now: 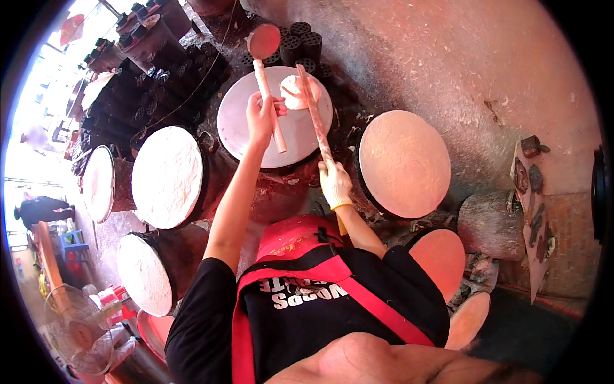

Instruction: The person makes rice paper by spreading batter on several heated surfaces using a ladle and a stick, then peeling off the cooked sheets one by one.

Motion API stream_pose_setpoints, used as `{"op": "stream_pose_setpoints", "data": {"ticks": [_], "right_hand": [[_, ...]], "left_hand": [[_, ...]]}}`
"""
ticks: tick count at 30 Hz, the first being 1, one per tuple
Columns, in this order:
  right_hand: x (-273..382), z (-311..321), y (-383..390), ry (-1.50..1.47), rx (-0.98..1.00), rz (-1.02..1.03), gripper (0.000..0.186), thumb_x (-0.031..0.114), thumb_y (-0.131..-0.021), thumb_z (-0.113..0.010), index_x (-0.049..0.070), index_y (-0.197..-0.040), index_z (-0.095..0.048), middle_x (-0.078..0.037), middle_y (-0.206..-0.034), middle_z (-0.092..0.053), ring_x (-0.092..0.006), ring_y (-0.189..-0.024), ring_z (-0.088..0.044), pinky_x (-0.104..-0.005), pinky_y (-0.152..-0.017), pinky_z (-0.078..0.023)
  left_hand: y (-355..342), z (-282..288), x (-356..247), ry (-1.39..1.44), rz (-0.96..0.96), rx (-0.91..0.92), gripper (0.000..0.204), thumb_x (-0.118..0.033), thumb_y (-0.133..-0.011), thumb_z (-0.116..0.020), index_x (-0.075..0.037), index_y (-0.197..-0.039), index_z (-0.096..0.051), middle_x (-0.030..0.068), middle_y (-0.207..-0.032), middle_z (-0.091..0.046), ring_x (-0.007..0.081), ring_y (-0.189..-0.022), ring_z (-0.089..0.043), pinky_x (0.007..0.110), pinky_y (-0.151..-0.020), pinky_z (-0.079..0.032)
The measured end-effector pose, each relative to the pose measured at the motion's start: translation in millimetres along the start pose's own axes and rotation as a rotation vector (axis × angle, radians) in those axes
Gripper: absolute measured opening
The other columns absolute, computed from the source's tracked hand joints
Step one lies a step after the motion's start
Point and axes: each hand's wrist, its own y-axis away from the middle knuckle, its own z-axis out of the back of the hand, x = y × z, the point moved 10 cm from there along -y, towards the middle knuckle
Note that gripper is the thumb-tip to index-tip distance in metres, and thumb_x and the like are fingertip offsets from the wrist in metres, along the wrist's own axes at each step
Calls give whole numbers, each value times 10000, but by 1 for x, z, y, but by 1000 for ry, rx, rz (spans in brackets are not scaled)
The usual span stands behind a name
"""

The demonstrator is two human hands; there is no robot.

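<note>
My bare left hand (261, 118) is closed round the wooden handle of a round-headed ladle (263, 41). Its reddish head points away from me, past the far rim of a pale round griddle (238, 121). A white mound of dough or batter (291, 91) sits on the griddle's far right part. Over that mound lies the far end of a long flat wooden stick (318, 125). My right hand (336, 183), in a pale knitted glove, grips the near end of the stick at the griddle's near edge.
More drum-like stoves with round tops stand around me: a white-coated one (167, 178) at left and a tan one (405, 164) at right. Black perforated coal briquettes (311, 43) stand behind the griddle. A fan (80, 333) is at lower left, a wall (511, 83) at right.
</note>
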Motion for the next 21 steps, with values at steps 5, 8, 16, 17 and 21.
{"op": "stream_pose_setpoints", "data": {"ticks": [5,8,16,17,21], "right_hand": [[-33,-3,32,55,87,-124,503,315,-877,-557,305,-1358,-412,-206,-867,-620,-400,-791,-609,-480,-699,-481],[-8,-26,9,-389,25,-108,481,297,-910,-525,255,-1372,-397,-156,-858,-605,-338,-745,-573,-442,-657,-445],[13,-96,12,-1644,335,-581,405,303,-935,-526,359,-1326,-438,29,-522,-426,-97,-322,-371,-255,-285,-272],[7,-93,27,-1596,208,-646,388,319,-896,-598,380,-1268,-502,33,-503,-410,-90,-307,-342,-259,-283,-266],[28,-115,37,-1464,90,-739,316,292,-910,-579,358,-1218,-550,52,-510,-401,-92,-306,-332,-259,-288,-249]], "left_hand": [[28,-5,-28,472,386,272,283,-112,-889,-393,33,-1131,-403,33,-807,-466,65,-523,-347,194,-443,-304],[48,41,4,213,518,153,166,-132,-892,-441,4,-983,-467,-15,-655,-397,55,-472,-333,204,-390,-253],[186,117,-6,-16,487,-138,230,-183,-878,-609,-89,-753,-441,-52,-550,-372,42,-406,-345,196,-355,-272],[202,129,-11,-163,512,-139,223,-183,-871,-606,-97,-748,-441,-45,-579,-404,45,-410,-369,198,-351,-271],[254,176,-3,-223,514,-272,135,-158,-860,-620,-69,-828,-523,-2,-600,-519,62,-456,-466,187,-389,-307]]}}
